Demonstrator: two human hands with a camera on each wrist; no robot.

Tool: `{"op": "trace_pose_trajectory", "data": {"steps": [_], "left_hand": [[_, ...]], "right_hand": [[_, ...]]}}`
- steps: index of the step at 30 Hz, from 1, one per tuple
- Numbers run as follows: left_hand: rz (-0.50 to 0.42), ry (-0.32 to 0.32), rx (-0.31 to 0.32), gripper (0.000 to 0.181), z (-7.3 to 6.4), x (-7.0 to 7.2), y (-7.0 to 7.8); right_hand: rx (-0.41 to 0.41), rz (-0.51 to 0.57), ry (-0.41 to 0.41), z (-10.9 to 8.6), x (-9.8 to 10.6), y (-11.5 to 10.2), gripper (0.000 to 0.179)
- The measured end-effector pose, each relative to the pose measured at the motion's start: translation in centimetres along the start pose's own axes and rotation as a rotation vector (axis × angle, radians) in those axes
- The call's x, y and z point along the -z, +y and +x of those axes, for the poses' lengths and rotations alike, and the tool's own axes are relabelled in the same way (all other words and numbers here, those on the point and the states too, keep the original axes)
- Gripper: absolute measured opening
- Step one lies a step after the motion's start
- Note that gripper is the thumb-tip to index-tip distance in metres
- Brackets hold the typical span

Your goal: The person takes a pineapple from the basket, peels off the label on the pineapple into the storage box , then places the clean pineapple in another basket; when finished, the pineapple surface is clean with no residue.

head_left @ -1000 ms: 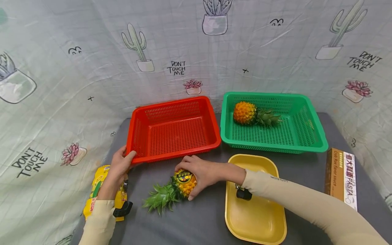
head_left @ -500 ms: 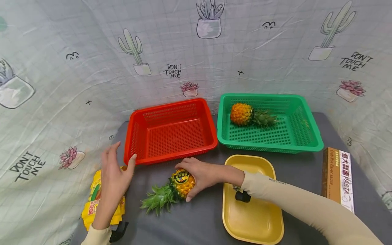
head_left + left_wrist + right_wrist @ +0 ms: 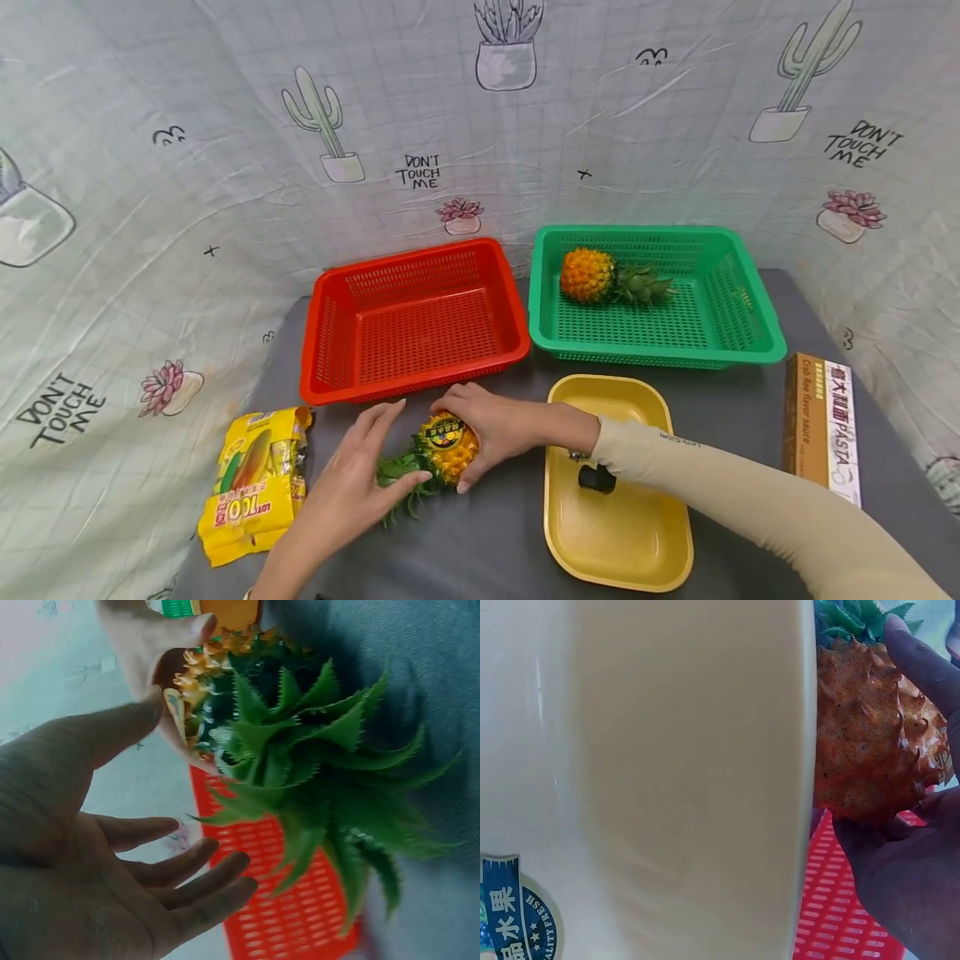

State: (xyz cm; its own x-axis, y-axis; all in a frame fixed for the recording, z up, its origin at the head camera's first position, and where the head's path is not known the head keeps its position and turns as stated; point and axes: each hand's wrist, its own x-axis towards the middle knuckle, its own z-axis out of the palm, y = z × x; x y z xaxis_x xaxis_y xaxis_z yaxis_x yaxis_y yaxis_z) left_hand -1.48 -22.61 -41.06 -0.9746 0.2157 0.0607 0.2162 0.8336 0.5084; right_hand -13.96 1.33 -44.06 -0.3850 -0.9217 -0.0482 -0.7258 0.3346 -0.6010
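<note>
A pineapple [image 3: 459, 460] with a dark round label lies on the grey table, its green crown [image 3: 315, 757] pointing left. My right hand [image 3: 501, 423] grips its body from the right, thumb on the near side and fingers on the far side. In the right wrist view, thumb and fingers [image 3: 870, 840] curl round the knobbly orange body [image 3: 866, 727]. My left hand [image 3: 360, 483] hovers at the crown, covering part of it in the head view. In the left wrist view its fingers [image 3: 199, 889] are spread and hold nothing.
Behind stand a red basket [image 3: 408, 392] and a green basket [image 3: 667, 354] with another pineapple [image 3: 587, 275] in it. A yellow tray [image 3: 615, 533] lies under my right forearm. A yellow packet [image 3: 255, 483] is at the left, a pasta box [image 3: 821, 429] at the right.
My left hand has let go of the red basket's near left corner and come right and nearer to the pineapple's crown. My right hand keeps its grip on the pineapple.
</note>
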Motion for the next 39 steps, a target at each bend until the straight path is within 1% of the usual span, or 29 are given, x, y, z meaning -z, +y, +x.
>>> {"op": "trace_pose_trajectory", "data": {"steps": [3, 6, 8, 10, 15, 20, 24, 28, 32, 36, 39], "left_hand": [[-0.032, -0.043, 0.033, 0.101, 0.1, -0.8, -0.6], [-0.062, -0.055, 0.064, 0.105, 0.2, -1.6, -1.2], [-0.067, -0.046, 0.077, 0.107, 0.3, -2.1, -1.4], [-0.067, -0.027, 0.077, 0.106, 0.3, -2.5, -1.8], [-0.067, 0.009, 0.081, 0.103, 0.5, -3.2, -2.4], [-0.062, 0.023, 0.093, 0.101, 0.3, -4.0, -2.4], [-0.063, 0.052, 0.063, 0.098, 0.2, -4.8, -2.2], [-0.087, 0.084, 0.049, 0.088, 0.5, -5.5, -1.9], [-0.108, 0.101, 0.055, 0.082, 0.8, -5.7, -1.8], [-0.130, 0.090, 0.059, 0.080, 1.1, -5.6, -1.7], [-0.140, 0.080, 0.066, 0.080, 1.3, -5.5, -1.6]], "right_hand": [[0.001, 0.000, -0.001, -0.1, 0.1, -0.1, 0.103], [0.002, 0.015, -0.002, -0.2, 0.2, -0.1, 0.102], [0.001, 0.026, -0.008, -0.2, 0.3, -0.2, 0.102], [-0.005, 0.033, -0.014, -0.2, 0.3, -0.1, 0.103], [-0.016, 0.035, -0.022, -0.3, 0.5, 0.0, 0.104], [-0.018, 0.045, -0.025, -0.6, 0.5, 0.1, 0.103], [-0.010, 0.054, -0.021, -0.9, 0.3, 0.2, 0.101], [0.007, 0.053, 0.001, -1.1, 0.2, 0.2, 0.099], [0.006, 0.071, 0.017, -1.4, 0.3, 0.3, 0.099], [0.004, 0.084, 0.021, -1.5, 0.6, 0.5, 0.096], [0.010, 0.087, 0.047, -1.5, 0.9, 0.4, 0.088]]}}
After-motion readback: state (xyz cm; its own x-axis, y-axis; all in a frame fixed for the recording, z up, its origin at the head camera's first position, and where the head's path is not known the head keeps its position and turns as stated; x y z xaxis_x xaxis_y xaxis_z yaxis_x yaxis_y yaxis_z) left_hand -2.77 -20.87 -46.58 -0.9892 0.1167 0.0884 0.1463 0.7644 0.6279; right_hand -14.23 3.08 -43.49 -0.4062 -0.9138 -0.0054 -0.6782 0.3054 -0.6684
